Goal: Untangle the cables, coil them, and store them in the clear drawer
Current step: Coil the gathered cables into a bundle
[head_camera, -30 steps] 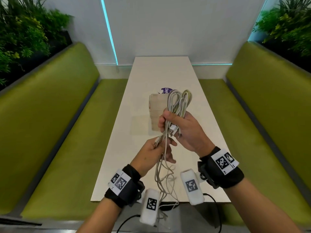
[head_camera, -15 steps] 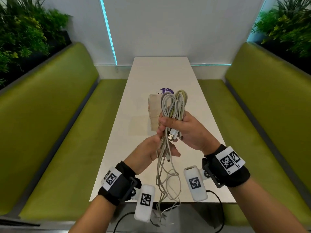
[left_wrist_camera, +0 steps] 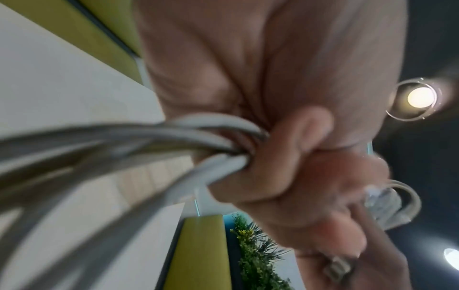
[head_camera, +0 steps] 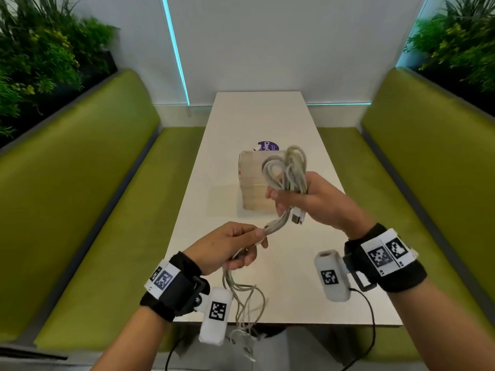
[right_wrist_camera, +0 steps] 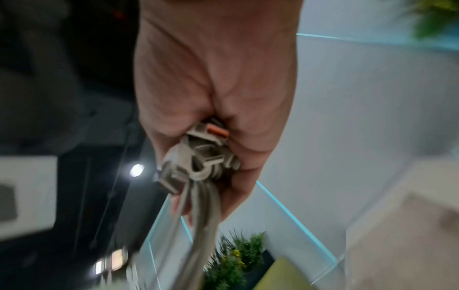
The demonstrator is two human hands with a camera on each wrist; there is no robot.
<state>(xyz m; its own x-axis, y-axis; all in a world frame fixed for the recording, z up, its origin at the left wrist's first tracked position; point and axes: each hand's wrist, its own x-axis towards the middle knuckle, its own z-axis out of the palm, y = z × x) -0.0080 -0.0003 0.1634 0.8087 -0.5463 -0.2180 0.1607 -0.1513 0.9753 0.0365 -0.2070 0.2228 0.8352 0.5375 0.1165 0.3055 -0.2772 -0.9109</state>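
Note:
My right hand (head_camera: 300, 202) grips a folded bundle of grey-white cables (head_camera: 288, 170) above the table, loops sticking up, a USB plug (head_camera: 297, 218) poking out below the fist. In the right wrist view the cables (right_wrist_camera: 201, 198) and plugs leave the closed fist. My left hand (head_camera: 241, 243) pinches the strands running down from the bundle; the left wrist view shows its fingers curled round the cables (left_wrist_camera: 211, 137). Loose tails (head_camera: 245, 301) hang over the table's near edge. The clear drawer unit (head_camera: 251, 180) stands on the table behind the bundle, partly hidden by it.
The long white table (head_camera: 257, 116) runs away from me between two green benches (head_camera: 80, 188). A purple sticker (head_camera: 267, 146) lies behind the drawer unit. Plants line both sides. Black wires dangle from my wrist cameras below the table edge.
My right hand has moved right and up with the bundle, tilting it. My left hand has dropped left and down, drawing the strands out between the two hands.

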